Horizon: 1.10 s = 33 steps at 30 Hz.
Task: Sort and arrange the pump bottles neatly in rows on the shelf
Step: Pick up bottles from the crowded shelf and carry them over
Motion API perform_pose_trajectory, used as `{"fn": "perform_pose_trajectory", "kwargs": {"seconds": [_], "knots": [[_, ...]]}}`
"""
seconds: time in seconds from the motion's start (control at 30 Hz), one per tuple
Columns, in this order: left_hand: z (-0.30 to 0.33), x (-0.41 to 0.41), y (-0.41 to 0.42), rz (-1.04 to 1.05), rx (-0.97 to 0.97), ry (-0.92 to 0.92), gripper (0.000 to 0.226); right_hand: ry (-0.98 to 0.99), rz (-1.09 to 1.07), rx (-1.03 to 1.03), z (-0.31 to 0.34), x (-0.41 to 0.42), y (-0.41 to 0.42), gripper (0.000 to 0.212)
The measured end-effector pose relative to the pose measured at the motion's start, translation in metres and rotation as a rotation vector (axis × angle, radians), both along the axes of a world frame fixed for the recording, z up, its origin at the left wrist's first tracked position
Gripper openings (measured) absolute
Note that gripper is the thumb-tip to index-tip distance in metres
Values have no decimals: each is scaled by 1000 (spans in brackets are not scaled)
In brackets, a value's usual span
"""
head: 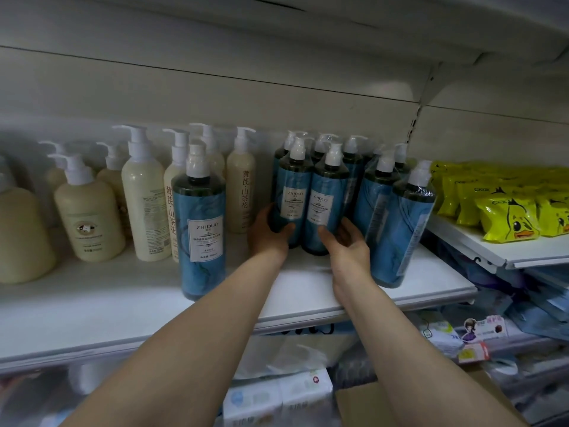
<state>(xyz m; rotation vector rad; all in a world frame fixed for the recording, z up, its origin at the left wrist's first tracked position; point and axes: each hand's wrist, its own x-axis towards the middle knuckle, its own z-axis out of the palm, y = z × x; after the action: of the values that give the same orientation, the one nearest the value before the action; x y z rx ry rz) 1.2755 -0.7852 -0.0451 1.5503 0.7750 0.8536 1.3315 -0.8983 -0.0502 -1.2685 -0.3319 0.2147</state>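
Several blue ZHIDUO pump bottles stand on the white shelf. My left hand grips the base of one blue bottle in the middle group. Beside it, my right hand curls round the base of the neighbouring blue bottle. A lone blue bottle stands further forward on the left. Two more blue bottles lean at the right end. Cream pump bottles fill the left part of the shelf.
Yellow duck-print packets lie on a neighbouring shelf to the right. A metal shelf bracket rises behind the blue bottles. Below the shelf are tissue packs, a cardboard box and assorted packaged goods.
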Motion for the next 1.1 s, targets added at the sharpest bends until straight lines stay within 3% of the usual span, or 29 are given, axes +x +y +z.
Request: {"fn": "perform_pose_trajectory", "kwargs": {"seconds": [0.3,0.57,0.67,0.77,0.97,1.1], "knots": [[-3,8,2,11,35,-10,68,-13,-44,-25,-3,9,15,70],[0,2,-3,28,-2,12,69,-97,-121,-245,-1,13,25,73],[0,-2,-7,109,-123,-2,58,-122,-114,-282,2,12,23,71],[-7,-6,-15,172,-92,-41,39,-139,-44,-297,2,9,15,65],[-8,-13,-36,-87,10,-66,39,-187,182,-275,3,8,-13,48],[-7,-13,-42,-175,60,-32,54,-249,116,-340,1,1,-14,46]]}}
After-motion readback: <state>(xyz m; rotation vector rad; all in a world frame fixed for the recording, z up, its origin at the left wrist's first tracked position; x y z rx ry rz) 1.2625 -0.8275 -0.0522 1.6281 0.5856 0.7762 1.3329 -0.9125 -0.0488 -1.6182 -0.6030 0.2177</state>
